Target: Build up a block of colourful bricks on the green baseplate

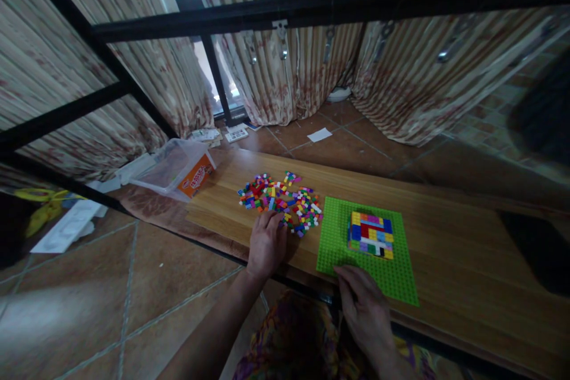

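Observation:
A pile of several small coloured bricks (281, 200) lies on a wooden table top (445, 231). To its right lies a green baseplate (333, 231) with a square block of coloured bricks (371, 235) built on it. My left hand (266, 245) rests palm down at the near edge of the pile, fingers reaching into the bricks; what it holds is hidden. My right hand (363, 303) lies flat at the near edge of the baseplate, fingers stretched along it.
A clear plastic tub (171, 167) with an orange label lies tipped at the table's left end. A black metal frame (312, 3) crosses overhead. Striped curtains (289, 71) hang behind. Papers and white packaging lie on the tiled floor (111, 285).

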Demonstrator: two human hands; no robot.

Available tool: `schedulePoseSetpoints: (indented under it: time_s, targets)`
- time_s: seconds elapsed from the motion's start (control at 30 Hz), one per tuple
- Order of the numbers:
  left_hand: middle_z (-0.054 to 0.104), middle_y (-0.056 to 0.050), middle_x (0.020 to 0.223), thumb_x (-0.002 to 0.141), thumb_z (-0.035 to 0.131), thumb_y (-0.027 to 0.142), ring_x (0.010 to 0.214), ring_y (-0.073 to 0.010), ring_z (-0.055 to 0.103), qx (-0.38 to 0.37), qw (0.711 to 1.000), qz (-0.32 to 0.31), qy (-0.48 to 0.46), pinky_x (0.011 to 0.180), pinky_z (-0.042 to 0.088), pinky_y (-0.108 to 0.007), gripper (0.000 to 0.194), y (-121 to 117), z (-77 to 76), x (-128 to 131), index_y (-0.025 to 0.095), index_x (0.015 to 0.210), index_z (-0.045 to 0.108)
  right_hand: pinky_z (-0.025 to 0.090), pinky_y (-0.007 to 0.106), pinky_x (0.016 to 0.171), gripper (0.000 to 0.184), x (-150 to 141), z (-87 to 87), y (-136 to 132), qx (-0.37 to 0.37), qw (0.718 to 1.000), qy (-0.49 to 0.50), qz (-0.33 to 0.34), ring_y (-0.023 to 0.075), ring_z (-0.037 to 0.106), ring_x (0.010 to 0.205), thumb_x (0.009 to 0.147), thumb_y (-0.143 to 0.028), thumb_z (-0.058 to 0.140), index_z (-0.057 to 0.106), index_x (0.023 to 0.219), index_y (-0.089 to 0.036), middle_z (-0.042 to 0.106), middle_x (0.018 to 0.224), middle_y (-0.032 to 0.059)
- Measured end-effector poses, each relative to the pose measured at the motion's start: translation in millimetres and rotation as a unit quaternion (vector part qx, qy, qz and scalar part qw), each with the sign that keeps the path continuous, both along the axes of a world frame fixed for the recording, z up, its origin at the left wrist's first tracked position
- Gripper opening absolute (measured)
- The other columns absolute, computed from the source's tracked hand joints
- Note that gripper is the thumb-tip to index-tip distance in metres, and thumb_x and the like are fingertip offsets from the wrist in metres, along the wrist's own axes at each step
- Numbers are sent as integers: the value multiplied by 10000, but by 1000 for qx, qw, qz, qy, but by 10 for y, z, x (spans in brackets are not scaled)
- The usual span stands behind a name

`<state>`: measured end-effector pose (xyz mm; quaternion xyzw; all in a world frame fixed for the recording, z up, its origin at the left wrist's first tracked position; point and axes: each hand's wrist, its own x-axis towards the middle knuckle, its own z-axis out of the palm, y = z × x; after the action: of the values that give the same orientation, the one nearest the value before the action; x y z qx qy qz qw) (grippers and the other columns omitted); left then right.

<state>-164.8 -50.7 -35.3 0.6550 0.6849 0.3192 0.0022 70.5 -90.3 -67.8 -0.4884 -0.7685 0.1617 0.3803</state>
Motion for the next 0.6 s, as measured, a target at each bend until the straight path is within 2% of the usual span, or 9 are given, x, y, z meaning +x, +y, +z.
schedulePoseSetpoints:
  time_s: [0.17,0.3,0.4,0.6]
  targets:
    - [561,-91,1209,881,526,340,1117,-234,503,-33,997,-43,50,992,413,-388,289,343,217,255,201,1117,617,529,361,827,218,-1,-17,13,6,1000,-8,9,207,638,938,922,-208,485,662,1049,-228,679,995,63]
    - [561,-122,1171,814,580,479,1096,-286,484,-112,987,-17,111,962,394,-441,378,589,343,542,180,1036,645,531,365,804,219,-4,12,15,-9,1000,-8,15,210,636,917,925,-207,473,659,1038,-229,675,979,64]
    - [569,-139,1120,791,598,448,1085,-303,479,-157,977,12,144,946,383,-454,370,681,333,693,148,1000,650,530,362,798,226,-3,33,17,-15,1000,-4,21,208,634,920,926,-198,467,655,1046,-231,674,984,63]
    - [579,-155,1087,806,533,320,1064,-305,483,-167,972,53,156,897,395,-443,314,713,264,794,107,1018,624,525,354,800,243,-10,50,22,-27,999,7,26,204,629,922,924,-178,458,661,1046,-231,676,984,60]
